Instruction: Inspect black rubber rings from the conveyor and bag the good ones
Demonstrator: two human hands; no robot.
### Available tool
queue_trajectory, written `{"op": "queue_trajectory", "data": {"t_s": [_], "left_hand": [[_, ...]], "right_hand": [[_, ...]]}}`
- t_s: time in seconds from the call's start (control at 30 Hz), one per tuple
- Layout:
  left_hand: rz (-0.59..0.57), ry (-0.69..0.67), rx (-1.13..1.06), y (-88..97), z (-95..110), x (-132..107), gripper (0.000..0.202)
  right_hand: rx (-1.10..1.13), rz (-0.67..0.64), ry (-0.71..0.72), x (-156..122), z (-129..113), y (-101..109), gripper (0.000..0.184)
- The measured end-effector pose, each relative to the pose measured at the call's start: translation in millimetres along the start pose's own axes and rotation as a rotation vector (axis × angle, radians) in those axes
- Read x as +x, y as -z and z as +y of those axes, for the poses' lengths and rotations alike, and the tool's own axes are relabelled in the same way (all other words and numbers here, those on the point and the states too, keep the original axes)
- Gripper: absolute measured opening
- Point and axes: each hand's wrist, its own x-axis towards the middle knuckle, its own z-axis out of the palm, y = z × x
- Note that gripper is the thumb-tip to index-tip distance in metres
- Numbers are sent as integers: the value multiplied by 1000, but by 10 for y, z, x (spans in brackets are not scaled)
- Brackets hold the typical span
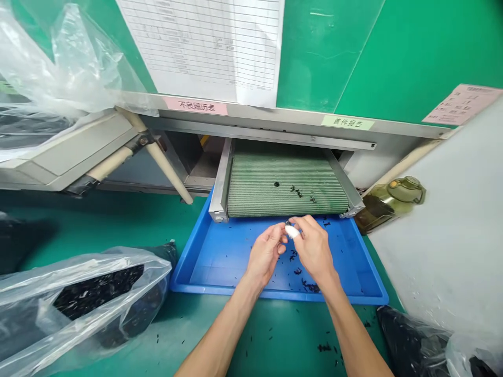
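A dark part [288, 223] is pinched by left hand [267, 252] and right hand [315, 246] together, seemingly for fine control, above the tray [220, 262], set below the belt [255, 175], likely to catch pieces [313, 287].

- A smooth white covering [291, 231] with a rounded tip, worn over the thumb of the right hand [316, 250]; its material I can't make out.
- The left hand [267, 252], bare-fingered.
- Two bare forearms [231, 320], tapering towards the wrists.
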Motion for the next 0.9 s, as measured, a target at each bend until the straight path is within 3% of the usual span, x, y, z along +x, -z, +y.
{"op": "queue_trajectory", "data": {"t_s": [0.13, 0.27, 0.53, 0.9], "left_hand": [[9, -1, 80, 31, 10, -63, 30], [-13, 3, 125, 85, 66, -159, 28], [-100, 29, 312, 82, 145, -261, 29], [-108, 42, 404, 67, 187, -316, 32]], "right_hand": [[37, -115, 37, -240, -125, 67, 30], [1, -222, 95, -346, -77, 144, 44], [-443, -218, 283, -411, -82, 223, 40], [-495, -253, 378, -369, -120, 278, 32]]}}
